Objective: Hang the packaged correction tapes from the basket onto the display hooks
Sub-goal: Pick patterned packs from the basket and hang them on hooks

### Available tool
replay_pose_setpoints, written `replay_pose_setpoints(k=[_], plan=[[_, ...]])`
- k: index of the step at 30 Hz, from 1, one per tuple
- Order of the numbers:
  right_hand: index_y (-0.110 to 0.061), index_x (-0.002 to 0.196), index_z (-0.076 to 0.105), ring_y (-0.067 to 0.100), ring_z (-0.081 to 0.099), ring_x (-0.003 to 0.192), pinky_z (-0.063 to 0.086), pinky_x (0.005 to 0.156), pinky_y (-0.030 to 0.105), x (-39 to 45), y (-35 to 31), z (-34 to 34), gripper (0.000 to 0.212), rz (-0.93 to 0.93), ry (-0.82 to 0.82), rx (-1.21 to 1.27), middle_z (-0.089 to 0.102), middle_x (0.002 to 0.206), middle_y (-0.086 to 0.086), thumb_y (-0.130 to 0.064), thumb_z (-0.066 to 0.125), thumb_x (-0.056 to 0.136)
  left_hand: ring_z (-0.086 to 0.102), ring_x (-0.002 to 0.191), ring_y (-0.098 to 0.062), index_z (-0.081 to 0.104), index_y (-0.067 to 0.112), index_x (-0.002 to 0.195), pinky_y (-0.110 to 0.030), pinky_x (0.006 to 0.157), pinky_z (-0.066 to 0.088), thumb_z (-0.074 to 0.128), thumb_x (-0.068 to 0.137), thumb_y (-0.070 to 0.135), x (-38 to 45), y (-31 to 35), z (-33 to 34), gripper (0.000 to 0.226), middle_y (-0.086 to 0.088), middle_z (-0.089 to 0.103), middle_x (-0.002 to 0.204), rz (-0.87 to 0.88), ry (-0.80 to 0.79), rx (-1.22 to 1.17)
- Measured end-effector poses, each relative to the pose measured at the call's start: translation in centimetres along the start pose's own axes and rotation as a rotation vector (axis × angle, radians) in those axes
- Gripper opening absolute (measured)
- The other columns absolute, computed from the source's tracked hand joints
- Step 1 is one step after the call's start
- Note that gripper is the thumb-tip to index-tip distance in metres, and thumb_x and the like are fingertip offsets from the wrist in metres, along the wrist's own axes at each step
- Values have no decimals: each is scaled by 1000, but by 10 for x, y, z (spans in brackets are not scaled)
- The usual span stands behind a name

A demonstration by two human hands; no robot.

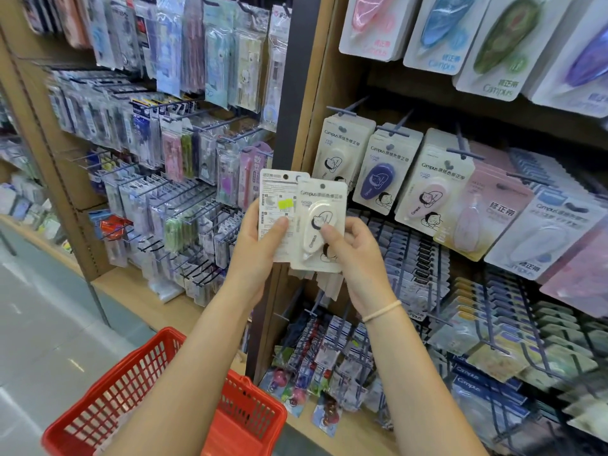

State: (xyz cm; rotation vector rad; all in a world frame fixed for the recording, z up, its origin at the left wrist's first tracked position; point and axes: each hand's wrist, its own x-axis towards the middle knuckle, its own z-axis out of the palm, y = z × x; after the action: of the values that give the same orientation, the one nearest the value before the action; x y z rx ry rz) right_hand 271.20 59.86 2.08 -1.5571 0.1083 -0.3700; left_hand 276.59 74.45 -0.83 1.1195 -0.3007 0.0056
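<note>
- the red plastic basket (108,403) sits lowest and nearest, under the left forearm, on or just above the floor by the shelf base; its mesh walls show, but whether more packs lie inside cannot be told.
- the left hand (260,248) grasps a carded pack turned back-side out (274,205), thumb pressed on the printed back just under a yellow-green sticker (285,203); it looks like stock held in reserve while the other pack is dealt with.
- the right hand (350,255) pinches a white correction tape pack (320,225) face forward, thumb on the blister, fingers behind the card, overlapping the front of the left pack. gripping it low on the card keeps the punched hole (322,186) at the top free for a hook.
- both packs are held up in front of the wooden display, near the row of matching campus tapes and apart from any hook.
- the hanging white tape packs (342,153) carry the same cartoon print, so that peg, the hook above them (345,110), is probably the target; purple (378,179) and pink (427,199) versions hang on pegs to its right.
- my judgement: the person is sorting by colour and facing, and the back-out pack will need flipping before it goes on.
- a pale hair tie (381,311) circles the right wrist.
</note>
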Motion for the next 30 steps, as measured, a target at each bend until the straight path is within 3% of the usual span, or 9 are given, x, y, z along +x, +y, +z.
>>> replay_pose_setpoints(k=[4,9,14,21,25,28,30], plan=[[-16,111,57,12,74,95,60,82,31,20,-16,-1,18,-126,91,-43,77,97,-5,-23,66,97,69,115,-22,54,40,131,-46,90,59,60,103,15,1,-5,-9,38,1,70,129,-16,48,53],[-20,109,56,11,72,96,57,86,29,50,-30,0,16,-251,176,-145,75,103,0,-24,66,97,69,99,-24,50,35,140,-27,58,55,58,104,15,3,-4,-14,41,-6,69,130,-15,37,73],[-18,113,56,9,71,96,55,74,16,69,-36,8,19,-276,192,-193,74,107,1,-26,65,98,68,104,-25,47,29,147,-26,62,57,58,104,17,7,-3,-13,45,-7,68,132,-6,48,77],[-14,111,57,4,67,87,46,59,6,74,-31,12,22,-243,286,-160,72,107,5,-26,67,97,70,100,-26,48,27,146,-27,53,55,58,104,17,6,-1,-13,44,-9,68,131,-14,17,65],[-9,97,61,15,68,69,48,46,14,80,-29,14,30,-155,330,-240,69,89,4,-38,69,94,71,110,-29,49,25,146,-29,60,59,55,105,12,4,3,-11,43,-5,69,131,-84,-31,19],[-11,82,55,23,71,59,59,53,30,80,-17,12,39,-32,319,-246,70,78,10,-47,68,92,74,105,-27,49,22,146,-34,60,62,58,103,11,2,3,-11,45,-5,72,125,-91,-42,27],[-5,93,58,23,70,57,62,58,36,69,-5,7,41,51,268,-232,71,78,15,-45,67,94,76,94,-26,48,22,147,-35,56,61,60,102,11,1,1,-12,48,-7,75,120,-68,-29,37]])
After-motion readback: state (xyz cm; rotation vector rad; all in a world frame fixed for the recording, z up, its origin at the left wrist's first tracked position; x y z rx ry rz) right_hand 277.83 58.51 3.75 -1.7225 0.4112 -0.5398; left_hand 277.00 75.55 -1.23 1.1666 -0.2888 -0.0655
